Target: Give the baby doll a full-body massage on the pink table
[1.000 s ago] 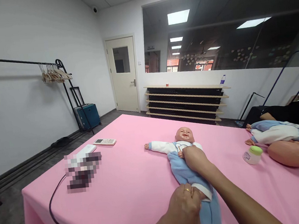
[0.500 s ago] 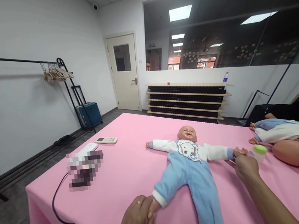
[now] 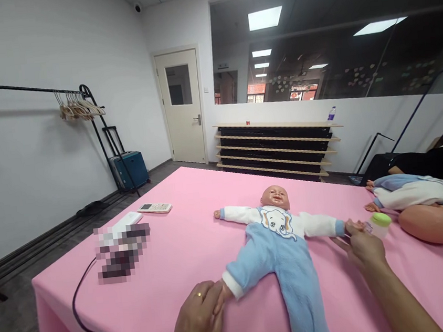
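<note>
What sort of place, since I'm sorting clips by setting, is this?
Probably a training room: a dressed baby doll lies on a pink-covered table, another doll lies farther right, and a wide window spans the far wall.

Left hand [image 3: 198,312] curled, right hand [image 3: 366,246] curled farther forward

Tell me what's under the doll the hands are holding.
Pink cloth shows around the doll and between its legs, so the doll appears to lie on it. Whatever is directly beneath its trunk is covered.
</note>
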`<state>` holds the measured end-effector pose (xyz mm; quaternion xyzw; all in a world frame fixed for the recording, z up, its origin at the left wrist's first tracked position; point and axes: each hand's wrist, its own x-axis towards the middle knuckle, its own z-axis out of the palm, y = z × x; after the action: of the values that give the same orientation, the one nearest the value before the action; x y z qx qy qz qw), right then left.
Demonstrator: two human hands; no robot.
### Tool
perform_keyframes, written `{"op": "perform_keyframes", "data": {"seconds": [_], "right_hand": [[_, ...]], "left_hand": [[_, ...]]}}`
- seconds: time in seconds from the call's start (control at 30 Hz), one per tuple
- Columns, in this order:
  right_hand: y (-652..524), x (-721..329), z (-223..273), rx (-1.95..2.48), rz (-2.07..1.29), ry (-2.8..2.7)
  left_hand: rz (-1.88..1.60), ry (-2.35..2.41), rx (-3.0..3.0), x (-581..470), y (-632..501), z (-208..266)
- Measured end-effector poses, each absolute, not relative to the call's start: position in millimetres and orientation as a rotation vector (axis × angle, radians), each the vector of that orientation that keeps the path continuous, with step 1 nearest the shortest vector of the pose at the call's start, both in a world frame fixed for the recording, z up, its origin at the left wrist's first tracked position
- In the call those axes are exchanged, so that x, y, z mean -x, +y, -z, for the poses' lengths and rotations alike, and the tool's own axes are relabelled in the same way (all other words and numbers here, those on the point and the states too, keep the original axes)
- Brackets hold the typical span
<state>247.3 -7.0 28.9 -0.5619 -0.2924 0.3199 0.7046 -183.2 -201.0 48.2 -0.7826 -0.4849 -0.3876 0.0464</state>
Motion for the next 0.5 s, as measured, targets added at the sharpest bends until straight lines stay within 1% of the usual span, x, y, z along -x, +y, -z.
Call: {"op": "perform_keyframes", "data": {"seconds": [0.1,0.2,0.27,0.37,0.5], "right_hand": [[-7,-217,-67,1.318,-0.656,-0.878],[-11,-177,-104,1.396,-0.548,-1.446],[-16,-148,-120,1.454,-0.478,-1.846],[-21,-110,-127,1.59,-0.244,-2.208],[-22,-83,-114,1.784,0.012,-2.398]], "left_hand": [[1.212,-1.363,2.394,165,-196,-66],[1.174,-1.292,2.538,138,-190,-77],[1.138,-1.271,2.619,117,-184,-80],[1.099,-1.265,2.684,89,-176,-75],[1.067,-1.303,2.724,68,-167,-62]]}}
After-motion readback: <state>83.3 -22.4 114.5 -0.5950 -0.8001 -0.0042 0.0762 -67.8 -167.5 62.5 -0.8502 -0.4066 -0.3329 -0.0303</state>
